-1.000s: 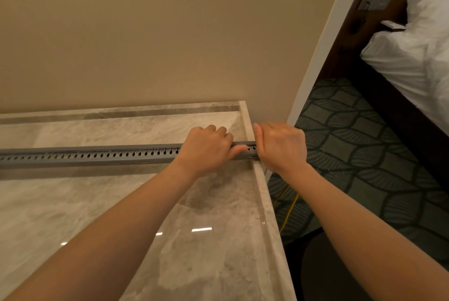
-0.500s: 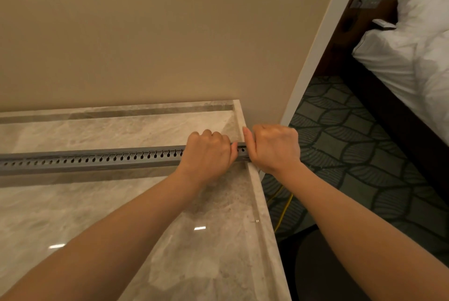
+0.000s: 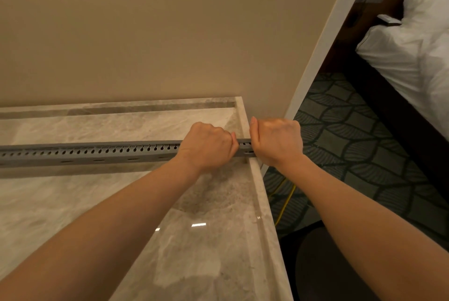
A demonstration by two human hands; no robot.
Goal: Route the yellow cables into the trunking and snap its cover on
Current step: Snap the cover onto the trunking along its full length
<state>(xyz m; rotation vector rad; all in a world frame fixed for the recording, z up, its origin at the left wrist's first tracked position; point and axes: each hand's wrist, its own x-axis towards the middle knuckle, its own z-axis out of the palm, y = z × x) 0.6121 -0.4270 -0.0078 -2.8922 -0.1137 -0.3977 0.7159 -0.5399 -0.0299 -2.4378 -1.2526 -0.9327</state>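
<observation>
Head view: both fists wrap the grey trunking (image 3: 97,152) on the marble counter (image 3: 218,240), left hand (image 3: 206,146) steadying, right hand (image 3: 277,141) clamping the end, probably seating the cover. Yellow cables (image 3: 286,199) dangle below.

Grey slotted trunking (image 3: 97,152) lies L-to-R across marble bench (image 3: 73,203), its R end at the bench's R edge. Left hand (image 3: 206,147) & right hand (image 3: 277,141) both curl round it near that end, fists close together w/ a short bit of trunking showing between. Yellow cable (image 3: 286,201) drops below the bench edge over patterned carpet (image 3: 352,142). Beige wall (image 3: 170,33) behind; bed (image 3: 413,57) w/ white linen at far R.
</observation>
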